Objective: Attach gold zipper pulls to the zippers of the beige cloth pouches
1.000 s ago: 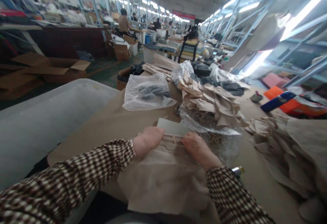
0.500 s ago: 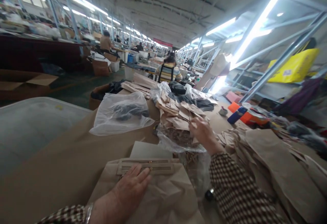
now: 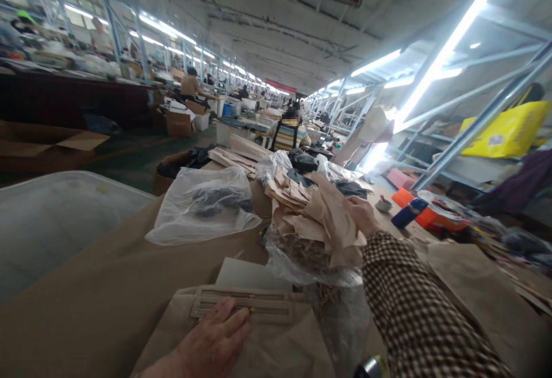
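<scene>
My left hand [image 3: 219, 332] lies with its fingers stretched over a beige fabric panel [image 3: 280, 346], across a strip with two zippers [image 3: 269, 309] along the panel's top edge. Behind that edge a white board [image 3: 254, 274] partly shows. Farther off, my right hand [image 3: 361, 215] grips the side of a beige fabric piece [image 3: 335, 214], which stands raised over a stack of similar cut pieces [image 3: 287, 194]. A clear plastic bag [image 3: 310, 273] lies around the bottom of that stack. The fingertips of the right hand are partly hidden by the raised piece.
A translucent bag with dark contents [image 3: 202, 205] lies left of the stack. At right are a blue box [image 3: 409, 212], orange items [image 3: 444, 217] and more beige fabric [image 3: 470, 274]. A white bin [image 3: 86, 179] stands at left. A person in a striped top [image 3: 288, 134] sits ahead.
My right hand has moved right and pulled up a beige piece from the stack. The left hand stays on the zippered panel; the view has tilted up slightly.
</scene>
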Available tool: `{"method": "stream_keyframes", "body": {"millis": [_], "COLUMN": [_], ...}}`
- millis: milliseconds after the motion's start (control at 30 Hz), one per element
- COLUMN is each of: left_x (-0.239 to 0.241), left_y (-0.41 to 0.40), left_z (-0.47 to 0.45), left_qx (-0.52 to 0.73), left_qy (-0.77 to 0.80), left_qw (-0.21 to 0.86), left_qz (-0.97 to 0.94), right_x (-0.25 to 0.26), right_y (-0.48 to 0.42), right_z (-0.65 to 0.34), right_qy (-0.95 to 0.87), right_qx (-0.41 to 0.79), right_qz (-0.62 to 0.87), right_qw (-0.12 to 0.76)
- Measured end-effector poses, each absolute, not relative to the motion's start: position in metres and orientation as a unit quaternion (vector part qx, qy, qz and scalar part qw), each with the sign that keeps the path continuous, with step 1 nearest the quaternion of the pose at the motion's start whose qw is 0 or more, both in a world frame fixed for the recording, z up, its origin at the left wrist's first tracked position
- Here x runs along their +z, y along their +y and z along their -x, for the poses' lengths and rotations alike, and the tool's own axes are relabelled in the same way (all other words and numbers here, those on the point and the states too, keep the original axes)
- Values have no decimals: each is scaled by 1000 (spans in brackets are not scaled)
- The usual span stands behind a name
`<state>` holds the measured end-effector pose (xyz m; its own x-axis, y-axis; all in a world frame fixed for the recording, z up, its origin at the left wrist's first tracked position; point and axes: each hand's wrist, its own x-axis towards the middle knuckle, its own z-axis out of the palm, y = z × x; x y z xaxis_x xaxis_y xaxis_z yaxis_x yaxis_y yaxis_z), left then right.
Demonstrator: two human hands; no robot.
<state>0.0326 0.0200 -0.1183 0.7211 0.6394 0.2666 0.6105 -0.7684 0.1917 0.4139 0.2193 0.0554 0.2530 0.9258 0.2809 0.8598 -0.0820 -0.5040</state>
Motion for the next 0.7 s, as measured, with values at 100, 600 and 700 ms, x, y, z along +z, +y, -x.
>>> {"method": "stream_keyframes", "body": {"millis": [100,600,700], "left_x": [-108,16,-4], "left_y": [23,41,23], "left_z": [-32,-84,-87], "left_qx": [162,426,434], "left_qy": [340,257,254], "left_qw": [90,773,792], "left_qz": [-922,-394,-346], "right_x": [80,45,20], "right_y": [197,11,-12], "right_z": [-404,-250,-234], "right_qy": [-617,-805,-778], "right_qx": [122,70,223], "right_qz": [684,510,497], "right_qw": [369,295,313]}}
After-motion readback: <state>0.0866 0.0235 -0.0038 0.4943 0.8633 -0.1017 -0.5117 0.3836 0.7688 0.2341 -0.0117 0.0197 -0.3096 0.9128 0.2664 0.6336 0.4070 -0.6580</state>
